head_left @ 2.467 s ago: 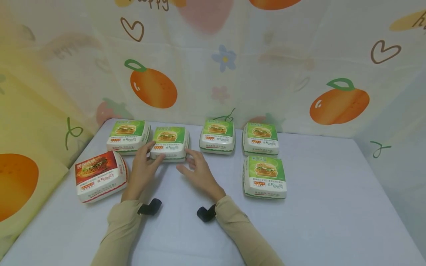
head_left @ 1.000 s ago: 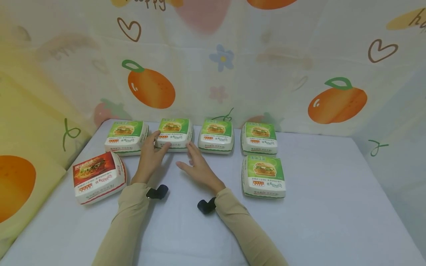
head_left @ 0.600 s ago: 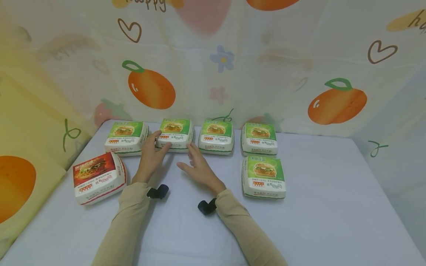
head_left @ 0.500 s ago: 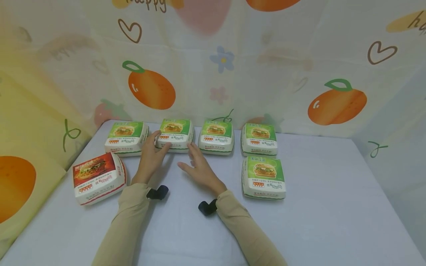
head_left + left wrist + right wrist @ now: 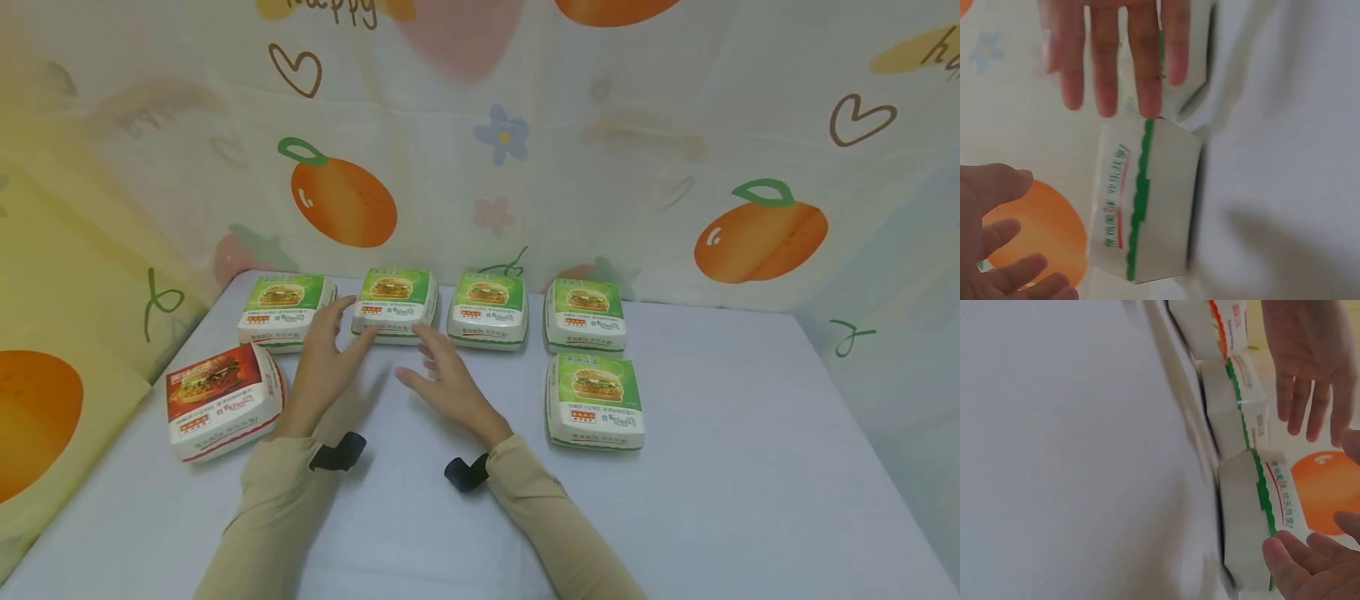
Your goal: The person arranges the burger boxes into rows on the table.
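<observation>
A green-and-white burger box (image 5: 395, 304) sits at the back of the table between my two hands. My left hand (image 5: 324, 367) is off its left side, fingers spread and apart from it. Close to its front right corner is my right hand (image 5: 455, 379), fingers loosely extended; I cannot tell whether the fingertips touch it. In the left wrist view, the white front of this burger box (image 5: 1154, 200) lies between both hands, with nothing held. The right wrist view shows the right fingertips overlapping the end of the burger box (image 5: 1247, 519).
Another green burger box (image 5: 283, 310) stands to the left, behind a tilted red burger box (image 5: 225, 402). Rightward along the back are two more green boxes, one (image 5: 489, 310) near and one (image 5: 585, 313) farther, with a green box (image 5: 595, 402) in front. A printed curtain (image 5: 600, 150) hangs behind.
The burger box between my hands moved back and slightly right, into line with the back row. Since then my left hand has drawn away leftward; my right hand has shifted slightly.
</observation>
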Motion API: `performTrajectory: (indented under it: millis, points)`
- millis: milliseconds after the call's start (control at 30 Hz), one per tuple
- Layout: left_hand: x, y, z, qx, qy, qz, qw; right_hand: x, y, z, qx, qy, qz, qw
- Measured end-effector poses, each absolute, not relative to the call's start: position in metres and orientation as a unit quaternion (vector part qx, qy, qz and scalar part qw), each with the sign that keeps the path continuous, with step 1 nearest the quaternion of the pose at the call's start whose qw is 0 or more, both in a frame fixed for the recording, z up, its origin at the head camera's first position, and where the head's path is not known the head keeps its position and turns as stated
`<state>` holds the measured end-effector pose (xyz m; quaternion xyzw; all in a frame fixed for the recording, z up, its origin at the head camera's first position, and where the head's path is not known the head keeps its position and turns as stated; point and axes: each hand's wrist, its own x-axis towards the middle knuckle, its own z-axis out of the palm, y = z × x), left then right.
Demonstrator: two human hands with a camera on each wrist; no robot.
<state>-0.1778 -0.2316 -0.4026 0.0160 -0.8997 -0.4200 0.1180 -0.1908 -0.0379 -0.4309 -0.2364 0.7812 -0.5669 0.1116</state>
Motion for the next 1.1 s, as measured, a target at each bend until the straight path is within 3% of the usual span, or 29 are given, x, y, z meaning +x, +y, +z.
performTrajectory:
  millis: [333,767,1100]
  points:
    - [-0.152,-0.24,-0.381,-0.016,-0.895,-0.421,0.147,-0.184,-0.048,-0.43,-0.255,0.775,-0.566,0.12]
    - [-0.123,-0.275,-0.366,0.01,-0.902,-0.398,0.167,-0.169,-0.071,-0.432,-0.296,0.773,-0.541,0.146]
    - [-0.105,-0.325,-0.357,0.032,-0.925,-0.362,0.11,-0.159,-0.086,-0.436,-0.317,0.771,-0.527,0.168]
